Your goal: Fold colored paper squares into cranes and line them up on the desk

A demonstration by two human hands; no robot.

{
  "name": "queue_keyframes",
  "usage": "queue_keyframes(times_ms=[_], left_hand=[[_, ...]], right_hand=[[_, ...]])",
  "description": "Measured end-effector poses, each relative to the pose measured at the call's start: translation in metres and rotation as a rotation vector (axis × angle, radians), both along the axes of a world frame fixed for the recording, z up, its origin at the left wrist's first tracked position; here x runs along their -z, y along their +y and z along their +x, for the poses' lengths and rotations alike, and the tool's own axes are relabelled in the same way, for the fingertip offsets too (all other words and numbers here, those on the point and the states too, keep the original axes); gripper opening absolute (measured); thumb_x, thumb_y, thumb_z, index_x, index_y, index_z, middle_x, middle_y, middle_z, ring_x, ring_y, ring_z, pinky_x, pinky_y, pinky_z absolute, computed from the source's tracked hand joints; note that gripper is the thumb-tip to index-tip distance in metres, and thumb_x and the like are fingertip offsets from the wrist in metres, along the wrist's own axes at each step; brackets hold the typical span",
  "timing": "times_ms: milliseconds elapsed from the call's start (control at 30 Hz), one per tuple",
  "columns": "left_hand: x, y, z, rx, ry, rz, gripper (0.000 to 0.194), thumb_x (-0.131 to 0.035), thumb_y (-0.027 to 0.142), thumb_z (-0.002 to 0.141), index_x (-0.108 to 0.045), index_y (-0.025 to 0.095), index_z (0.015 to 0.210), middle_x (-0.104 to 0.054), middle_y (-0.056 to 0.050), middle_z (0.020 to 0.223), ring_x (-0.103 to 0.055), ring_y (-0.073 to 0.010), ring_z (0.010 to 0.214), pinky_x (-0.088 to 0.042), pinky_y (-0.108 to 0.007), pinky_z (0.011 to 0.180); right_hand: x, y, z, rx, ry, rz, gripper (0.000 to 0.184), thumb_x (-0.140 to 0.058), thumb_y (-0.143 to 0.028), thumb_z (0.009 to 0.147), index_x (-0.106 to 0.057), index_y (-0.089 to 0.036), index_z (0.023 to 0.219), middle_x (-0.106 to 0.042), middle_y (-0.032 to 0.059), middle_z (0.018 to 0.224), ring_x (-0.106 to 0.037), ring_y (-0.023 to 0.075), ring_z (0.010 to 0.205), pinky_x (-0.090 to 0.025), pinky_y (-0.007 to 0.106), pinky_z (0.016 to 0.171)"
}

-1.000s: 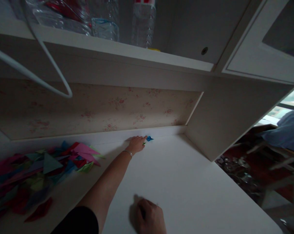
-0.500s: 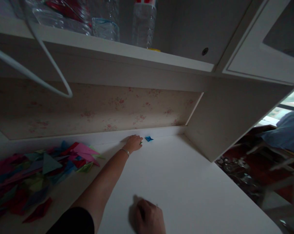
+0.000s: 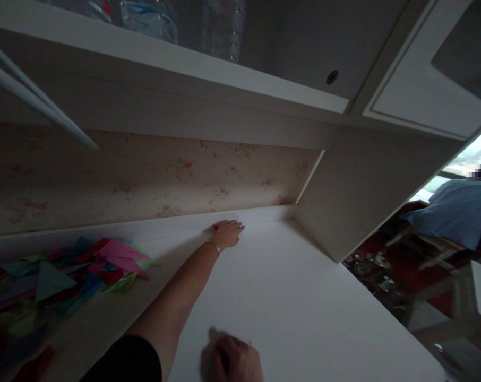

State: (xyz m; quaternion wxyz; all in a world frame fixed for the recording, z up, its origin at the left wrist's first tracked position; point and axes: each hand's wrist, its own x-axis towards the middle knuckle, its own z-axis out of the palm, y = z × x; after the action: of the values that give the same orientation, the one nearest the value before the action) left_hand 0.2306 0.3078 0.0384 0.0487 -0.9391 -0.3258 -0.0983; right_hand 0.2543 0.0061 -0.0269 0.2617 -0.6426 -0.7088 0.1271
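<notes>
My left hand [image 3: 228,235], with a bracelet [image 3: 214,246] at the wrist, lies palm down on the white desktop [image 3: 288,286] against its back edge. Its fingers are stretched out to the right. Whatever is under the palm is hidden; a small reddish bit shows beside the knuckles. Nearer to me, my right hand [image 3: 238,361] rests on the desktop as a loose fist, and I see nothing in it. Left of my left arm is a heap of folded colored paper pieces, among them a pink one [image 3: 119,255] and a grey-green one [image 3: 52,281].
A shelf [image 3: 224,74] with clear plastic bottles [image 3: 222,26] overhangs the desk. A white cable [image 3: 41,101] hangs at the left. The side panel [image 3: 332,196] bounds the desk at the right. Beyond it are a stool [image 3: 427,244] and a blue cloth [image 3: 455,207].
My left hand has moved a little to the right and flattened, and the small blue paper piece is now out of sight. My right fist stays on the desktop. The view has shifted slightly.
</notes>
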Motion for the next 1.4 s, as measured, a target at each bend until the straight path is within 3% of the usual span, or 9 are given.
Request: queue_keyframes(times_ms=[200, 500, 667, 800, 933, 1033, 1100, 1267, 1400], left_hand=[[0.005, 0.002, 0.011, -0.042, 0.027, 0.012, 0.032, -0.053, 0.021, 0.086, -0.058, 0.020, 0.117, -0.066, -0.011, 0.107, -0.056, -0.0257, 0.105, -0.041, -0.042, 0.089], [-0.001, 0.001, 0.001, -0.110, 0.066, 0.003, 0.025, -0.046, 0.004, 0.083, -0.068, 0.011, 0.094, -0.068, -0.016, 0.090, -0.061, -0.0254, 0.093, -0.045, -0.041, 0.083], [-0.011, -0.007, -0.004, -0.128, 0.050, 0.003, 0.027, -0.045, 0.003, 0.081, -0.068, 0.009, 0.094, -0.067, -0.017, 0.096, -0.060, -0.0236, 0.096, -0.046, -0.037, 0.087], [-0.025, -0.028, -0.014, -0.123, 0.010, -0.010, 0.026, -0.047, 0.004, 0.080, -0.069, 0.011, 0.093, -0.066, -0.016, 0.102, -0.059, -0.0231, 0.100, -0.044, -0.036, 0.091], [-0.033, -0.079, -0.039, -0.110, -0.034, -0.052, 0.024, -0.048, 0.010, 0.082, -0.069, 0.016, 0.090, -0.067, -0.011, 0.098, -0.060, -0.0212, 0.097, -0.045, -0.034, 0.091], [-0.033, -0.138, -0.071, -0.127, -0.082, -0.104, 0.026, -0.043, 0.016, 0.088, -0.069, 0.020, 0.089, -0.069, -0.006, 0.091, -0.063, -0.0184, 0.088, -0.048, -0.030, 0.085], [-0.031, -0.183, -0.099, -0.164, -0.270, -0.238, 0.027, -0.043, 0.019, 0.089, -0.069, 0.023, 0.091, -0.070, -0.003, 0.089, -0.064, -0.0166, 0.087, -0.048, -0.027, 0.083], [-0.020, -0.283, -0.179, -0.451, -0.701, -0.565, 0.026, -0.045, 0.030, 0.090, -0.069, 0.025, 0.099, -0.073, 0.000, 0.094, -0.066, -0.0135, 0.082, -0.050, -0.021, 0.076], [-0.004, -0.335, -0.241, -0.721, -0.796, -0.665, 0.031, -0.047, 0.041, 0.087, -0.070, 0.023, 0.099, -0.073, -0.003, 0.092, -0.067, -0.0164, 0.077, -0.054, -0.024, 0.072]], right_hand=[[-0.005, 0.001, -0.002, 0.001, -0.022, 0.022, 0.013, -0.048, -0.023, 0.077, -0.059, -0.022, 0.071, -0.066, -0.0013, 0.063, -0.061, 0.0118, 0.053, -0.033, 0.019, 0.049], [-0.014, -0.001, -0.002, 0.002, -0.027, 0.022, 0.012, -0.049, -0.021, 0.076, -0.060, -0.023, 0.074, -0.066, -0.0016, 0.065, -0.062, 0.0119, 0.055, -0.032, 0.019, 0.050], [-0.017, -0.001, -0.004, -0.009, -0.009, 0.017, 0.013, -0.048, -0.021, 0.078, -0.060, -0.022, 0.075, -0.066, -0.0018, 0.067, -0.063, 0.0116, 0.058, -0.033, 0.019, 0.052], [-0.025, -0.004, -0.005, 0.022, 0.003, 0.002, 0.016, -0.046, -0.021, 0.081, -0.060, -0.022, 0.074, -0.067, -0.0018, 0.068, -0.063, 0.0122, 0.058, -0.033, 0.020, 0.052], [-0.037, -0.008, -0.007, 0.032, 0.031, -0.021, 0.021, -0.044, -0.020, 0.085, -0.062, -0.022, 0.074, -0.069, -0.0015, 0.069, -0.064, 0.0124, 0.061, -0.033, 0.021, 0.055], [-0.044, -0.010, -0.007, 0.035, 0.031, -0.048, 0.023, -0.043, -0.022, 0.087, -0.063, -0.022, 0.075, -0.069, -0.0001, 0.072, -0.064, 0.0126, 0.063, -0.034, 0.021, 0.056], [-0.046, -0.011, -0.006, 0.030, 0.025, -0.069, 0.025, -0.042, -0.024, 0.089, -0.064, -0.022, 0.077, -0.070, 0.0004, 0.073, -0.064, 0.0128, 0.063, -0.034, 0.021, 0.057], [-0.046, -0.013, -0.005, 0.022, 0.014, -0.108, 0.028, -0.040, -0.030, 0.091, -0.066, -0.023, 0.083, -0.071, 0.0005, 0.079, -0.065, 0.0141, 0.069, -0.036, 0.022, 0.060], [-0.043, -0.013, -0.007, 0.038, -0.007, -0.133, 0.031, -0.039, -0.036, 0.091, -0.068, -0.024, 0.086, -0.072, 0.0019, 0.083, -0.066, 0.0154, 0.071, -0.038, 0.023, 0.060]])
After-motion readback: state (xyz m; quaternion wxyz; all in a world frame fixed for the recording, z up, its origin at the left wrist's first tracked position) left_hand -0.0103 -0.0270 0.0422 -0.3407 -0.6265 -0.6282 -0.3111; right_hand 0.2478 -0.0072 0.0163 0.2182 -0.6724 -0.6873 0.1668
